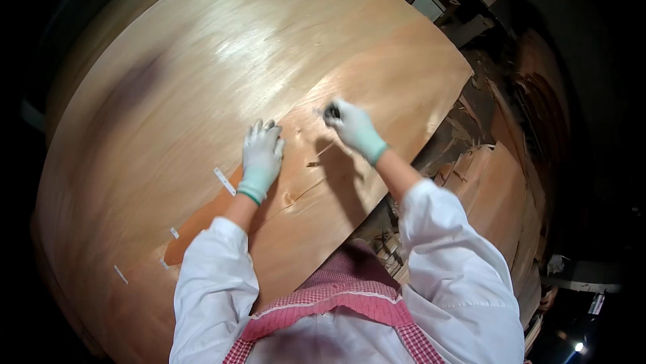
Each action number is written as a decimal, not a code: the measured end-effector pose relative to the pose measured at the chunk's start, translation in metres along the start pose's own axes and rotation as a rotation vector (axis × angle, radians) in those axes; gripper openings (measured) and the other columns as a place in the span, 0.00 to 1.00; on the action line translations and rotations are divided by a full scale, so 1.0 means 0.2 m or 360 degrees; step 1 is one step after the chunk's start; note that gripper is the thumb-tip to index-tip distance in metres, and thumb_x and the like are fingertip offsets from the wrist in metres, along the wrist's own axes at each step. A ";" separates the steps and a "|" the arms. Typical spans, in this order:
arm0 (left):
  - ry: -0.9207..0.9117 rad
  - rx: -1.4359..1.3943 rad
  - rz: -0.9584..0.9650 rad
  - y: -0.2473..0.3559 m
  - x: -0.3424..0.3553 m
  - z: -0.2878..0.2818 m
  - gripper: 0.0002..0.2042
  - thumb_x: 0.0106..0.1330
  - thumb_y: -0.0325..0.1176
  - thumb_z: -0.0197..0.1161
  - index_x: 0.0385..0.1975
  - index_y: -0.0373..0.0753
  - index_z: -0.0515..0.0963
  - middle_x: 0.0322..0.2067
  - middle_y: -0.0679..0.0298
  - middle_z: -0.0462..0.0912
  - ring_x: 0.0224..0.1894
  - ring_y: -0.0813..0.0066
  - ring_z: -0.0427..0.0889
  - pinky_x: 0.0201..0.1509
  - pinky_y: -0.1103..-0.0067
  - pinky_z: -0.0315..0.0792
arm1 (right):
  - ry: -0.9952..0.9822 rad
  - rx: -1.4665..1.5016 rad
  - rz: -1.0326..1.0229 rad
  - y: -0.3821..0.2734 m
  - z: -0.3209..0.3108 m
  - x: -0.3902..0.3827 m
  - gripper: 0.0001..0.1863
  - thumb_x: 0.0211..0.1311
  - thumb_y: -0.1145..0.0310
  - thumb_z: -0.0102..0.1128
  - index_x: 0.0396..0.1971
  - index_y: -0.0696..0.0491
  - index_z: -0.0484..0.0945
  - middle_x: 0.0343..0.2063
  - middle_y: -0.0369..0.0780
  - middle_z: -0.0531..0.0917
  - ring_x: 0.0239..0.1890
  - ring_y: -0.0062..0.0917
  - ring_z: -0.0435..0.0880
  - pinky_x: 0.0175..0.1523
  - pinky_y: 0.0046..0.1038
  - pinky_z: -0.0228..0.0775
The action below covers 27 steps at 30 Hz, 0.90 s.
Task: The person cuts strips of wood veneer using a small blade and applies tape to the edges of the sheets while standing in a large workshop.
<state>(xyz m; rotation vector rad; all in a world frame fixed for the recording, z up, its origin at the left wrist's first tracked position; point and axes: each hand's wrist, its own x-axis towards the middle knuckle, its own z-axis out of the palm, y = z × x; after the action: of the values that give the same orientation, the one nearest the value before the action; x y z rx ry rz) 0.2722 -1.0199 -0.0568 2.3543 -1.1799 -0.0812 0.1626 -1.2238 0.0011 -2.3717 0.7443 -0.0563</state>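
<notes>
A large sheet of pale wood veneer (195, 95) spreads out under both hands. My left hand (262, 155), in a white and mint glove, lies on it with fingers stretched out. To the right and a little farther off, my gloved right hand (350, 125) is closed round a small dark object (331, 112); its kind cannot be made out. Between the hands, a crack and a small dark hole (313, 164) mark the wood. White tape strips (225, 181) stick to the sheet beside my left forearm, along a darker orange-brown patch (195, 233).
Torn veneer scraps (464, 122) lie beyond the sheet's right edge. More broken veneer sheets (498, 196) are piled at the right, beside my right arm. My pink checked apron (350, 273) reaches the sheet's near edge. A small lamp (579, 347) glows at the lower right.
</notes>
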 end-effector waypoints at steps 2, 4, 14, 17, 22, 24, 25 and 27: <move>-0.0047 -0.0242 0.0069 0.16 -0.06 0.04 0.21 0.65 0.39 0.57 0.55 0.36 0.71 0.59 0.49 0.70 0.64 0.50 0.65 0.70 0.61 0.53 | -0.0060 0.0386 0.0116 0.13 -0.04 -0.22 0.13 0.62 0.61 0.60 0.33 0.56 0.77 0.27 0.46 0.82 0.31 0.35 0.82 0.38 0.34 0.72; -0.0109 -0.0423 0.0172 0.35 -0.16 0.13 0.24 0.63 0.39 0.59 0.57 0.36 0.69 0.59 0.50 0.68 0.65 0.50 0.63 0.71 0.61 0.53 | -0.0075 0.0494 0.0346 0.32 -0.11 -0.41 0.12 0.63 0.63 0.59 0.33 0.57 0.76 0.25 0.43 0.81 0.30 0.27 0.80 0.37 0.29 0.71; -0.0373 0.0084 0.0485 0.98 0.21 0.68 0.27 0.67 0.44 0.54 0.61 0.32 0.64 0.61 0.50 0.67 0.67 0.54 0.62 0.73 0.66 0.51 | -0.0177 0.0864 0.0234 1.07 -0.15 -0.10 0.15 0.60 0.62 0.62 0.31 0.61 0.77 0.27 0.43 0.84 0.31 0.29 0.83 0.40 0.29 0.73; -0.0377 0.0224 0.0429 1.02 0.19 0.69 0.27 0.67 0.44 0.54 0.60 0.33 0.66 0.62 0.51 0.67 0.67 0.56 0.63 0.74 0.66 0.50 | -0.0552 0.0018 -0.0048 1.15 -0.35 -0.08 0.16 0.59 0.57 0.62 0.35 0.56 0.80 0.31 0.51 0.84 0.35 0.42 0.84 0.42 0.35 0.75; -0.0315 0.0371 0.0236 1.18 0.26 0.63 0.25 0.66 0.41 0.56 0.58 0.32 0.67 0.58 0.53 0.71 0.62 0.54 0.68 0.70 0.65 0.57 | -0.0462 0.0119 -0.0224 1.11 -0.76 0.09 0.13 0.63 0.61 0.59 0.36 0.57 0.79 0.28 0.49 0.83 0.31 0.37 0.84 0.38 0.33 0.76; -0.0259 -0.0465 -0.0317 1.26 0.34 0.57 0.22 0.67 0.39 0.57 0.55 0.31 0.68 0.54 0.54 0.73 0.57 0.57 0.73 0.65 0.66 0.65 | -0.0486 0.0303 -0.0176 1.06 -0.80 0.08 0.13 0.64 0.61 0.58 0.37 0.57 0.78 0.27 0.48 0.83 0.29 0.34 0.84 0.36 0.33 0.75; -0.0283 -0.0490 -0.0237 1.30 0.37 0.54 0.22 0.67 0.39 0.57 0.55 0.31 0.68 0.54 0.54 0.73 0.57 0.57 0.73 0.65 0.66 0.65 | -0.0649 0.0475 -0.0081 1.04 -0.80 0.07 0.13 0.64 0.61 0.58 0.37 0.56 0.78 0.26 0.48 0.83 0.29 0.35 0.84 0.36 0.33 0.75; -0.0058 -0.2180 -0.0905 1.38 0.40 0.53 0.17 0.69 0.36 0.57 0.52 0.30 0.71 0.48 0.56 0.75 0.52 0.66 0.76 0.56 0.72 0.73 | -0.0564 0.0462 -0.0439 1.02 -0.77 0.04 0.12 0.64 0.62 0.59 0.38 0.56 0.77 0.27 0.49 0.83 0.31 0.38 0.85 0.37 0.33 0.75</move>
<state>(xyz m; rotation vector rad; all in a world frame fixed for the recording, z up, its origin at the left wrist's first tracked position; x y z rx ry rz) 0.0902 -1.2626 -0.0092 1.3162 -0.1804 -0.8251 0.0337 -1.4435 0.0006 -2.1099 0.2212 0.1289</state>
